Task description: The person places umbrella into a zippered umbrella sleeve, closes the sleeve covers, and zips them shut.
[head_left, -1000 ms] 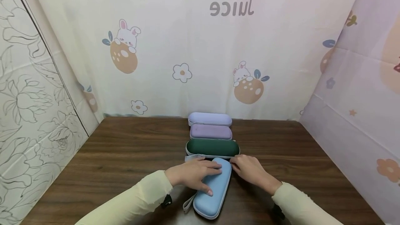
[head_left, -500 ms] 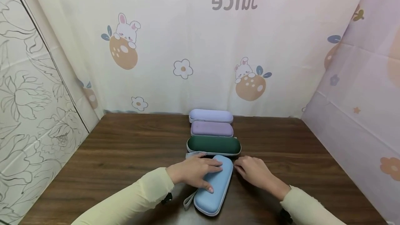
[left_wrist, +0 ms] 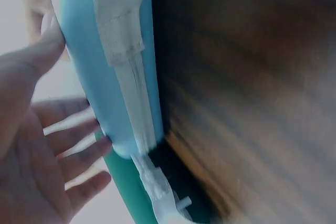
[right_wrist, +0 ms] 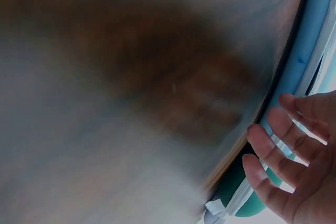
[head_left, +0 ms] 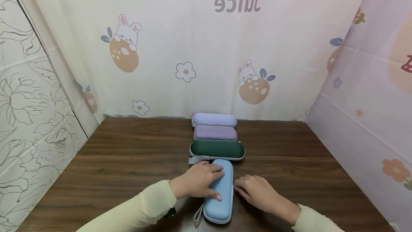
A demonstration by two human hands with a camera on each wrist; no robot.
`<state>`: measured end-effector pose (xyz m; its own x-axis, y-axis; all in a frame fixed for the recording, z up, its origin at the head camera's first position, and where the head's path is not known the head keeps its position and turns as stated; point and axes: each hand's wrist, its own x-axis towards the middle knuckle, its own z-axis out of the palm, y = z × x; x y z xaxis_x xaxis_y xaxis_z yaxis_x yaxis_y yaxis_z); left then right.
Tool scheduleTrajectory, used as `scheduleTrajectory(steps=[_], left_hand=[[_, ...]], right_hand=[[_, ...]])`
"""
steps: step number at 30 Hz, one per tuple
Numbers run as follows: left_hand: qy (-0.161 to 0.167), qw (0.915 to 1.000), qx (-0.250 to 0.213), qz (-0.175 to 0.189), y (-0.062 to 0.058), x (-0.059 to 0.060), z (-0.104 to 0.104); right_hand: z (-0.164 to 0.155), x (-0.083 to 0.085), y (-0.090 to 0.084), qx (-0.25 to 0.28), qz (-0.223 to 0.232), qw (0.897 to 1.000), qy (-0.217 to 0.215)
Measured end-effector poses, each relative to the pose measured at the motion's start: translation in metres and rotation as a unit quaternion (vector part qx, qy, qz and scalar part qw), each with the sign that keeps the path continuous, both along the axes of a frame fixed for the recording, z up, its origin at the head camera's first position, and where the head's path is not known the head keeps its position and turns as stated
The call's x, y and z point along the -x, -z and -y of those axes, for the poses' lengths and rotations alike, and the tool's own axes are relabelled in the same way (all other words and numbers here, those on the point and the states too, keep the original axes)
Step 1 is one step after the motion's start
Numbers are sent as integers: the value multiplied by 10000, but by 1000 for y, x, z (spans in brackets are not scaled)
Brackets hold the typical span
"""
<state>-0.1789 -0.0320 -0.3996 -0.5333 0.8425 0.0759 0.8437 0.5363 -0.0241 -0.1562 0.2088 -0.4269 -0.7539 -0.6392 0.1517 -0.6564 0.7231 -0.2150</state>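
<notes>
Blue zippered glasses case (head_left: 220, 191) lies on the brown wooden table (head_left: 122, 167), lengthwise toward you, with its far end just short of the dark green case (head_left: 217, 150). Treat the blue case as your reference point.

Your left hand (head_left: 197, 183) rests flat on top of the blue case, fingers extended across its lid and not curled round it; the left wrist view shows the palm (left_wrist: 37, 145) spread with straight fingers against the blue shell (left_wrist: 100, 87). Your right hand (head_left: 257, 191) sits on the table on the case's right, fingers relaxed and straight, the fingertips (head_left: 237, 187) touching or all but touching the case's right edge; the head view does not settle which. In the right wrist view the fingers (right_wrist: 273, 150) lie along the blue edge (right_wrist: 304, 61) without gripping it.

A grey wrist strap (head_left: 199, 216) hangs from the near left corner of the blue case. A second grey strap (head_left: 197, 159) lies just beyond the blue case's far left corner, beside the dark green case.

Beyond the blue case, three closed cases lie crosswise in a row, side by side: the dark green case nearest, then a mauve case (head_left: 215, 133), then a pale lilac case (head_left: 214, 120) next to the backdrop. A printed cloth backdrop (head_left: 199, 46) with rabbits and flowers stands behind the table.
</notes>
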Motion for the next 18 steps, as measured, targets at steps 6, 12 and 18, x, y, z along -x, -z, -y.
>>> scheduleTrajectory(steps=[6, 12, 18], left_hand=[[-330, 9920, 54, -1215, 8, -15, -1], [37, 9975, 435, -564, -5, 2, 14], [661, 9948, 766, -72, -12, 23, 13]], right_hand=[[7, 14, -1, -122, -352, 9991, -213], [12, 29, -2, -326, -512, 9963, -611], [13, 35, -1, -251, -493, 9956, -754]])
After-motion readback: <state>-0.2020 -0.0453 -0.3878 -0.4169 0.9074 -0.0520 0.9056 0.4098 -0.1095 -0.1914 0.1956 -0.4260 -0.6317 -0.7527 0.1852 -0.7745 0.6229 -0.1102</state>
